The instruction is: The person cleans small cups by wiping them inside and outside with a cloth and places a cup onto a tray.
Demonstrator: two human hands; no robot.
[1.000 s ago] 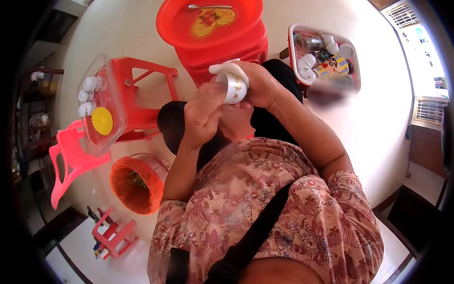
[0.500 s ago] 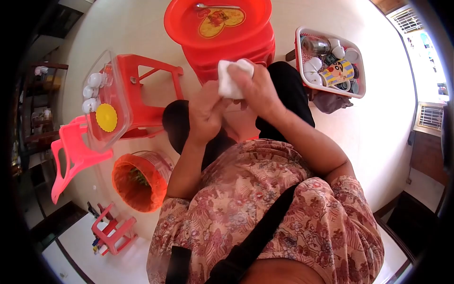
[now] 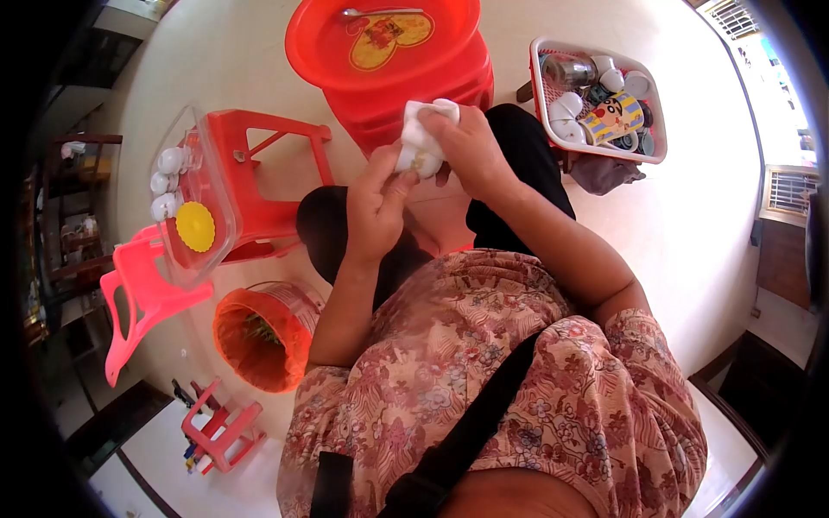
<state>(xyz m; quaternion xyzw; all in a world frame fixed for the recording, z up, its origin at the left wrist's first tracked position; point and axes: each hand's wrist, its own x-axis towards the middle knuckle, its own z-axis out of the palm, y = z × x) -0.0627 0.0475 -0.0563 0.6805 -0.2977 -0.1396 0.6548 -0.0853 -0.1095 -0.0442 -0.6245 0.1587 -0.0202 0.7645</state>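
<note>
My left hand (image 3: 376, 203) is closed around a small white cup (image 3: 420, 162), which has a faint printed mark on its side. Folded white cloth (image 3: 423, 123) is pinched in my right hand (image 3: 471, 154) and pressed against the cup's upper part, covering it. Both hands meet above my lap, just in front of the red stools. The fingers behind the cup and cloth are partly hidden.
Ahead, a red tray (image 3: 315, 52) holding a spoon (image 3: 380, 12) rests on stacked red stools (image 3: 414, 108). At right is a basket (image 3: 661, 129) of cups and jars. A clear box (image 3: 226, 220) with white cups and an orange-lined bucket (image 3: 226, 345) are at left.
The white cup now shows between my hands, its printed side uncovered. The cloth has shifted slightly upward, and my right hand has turned a little. The whole view has tilted slightly.
</note>
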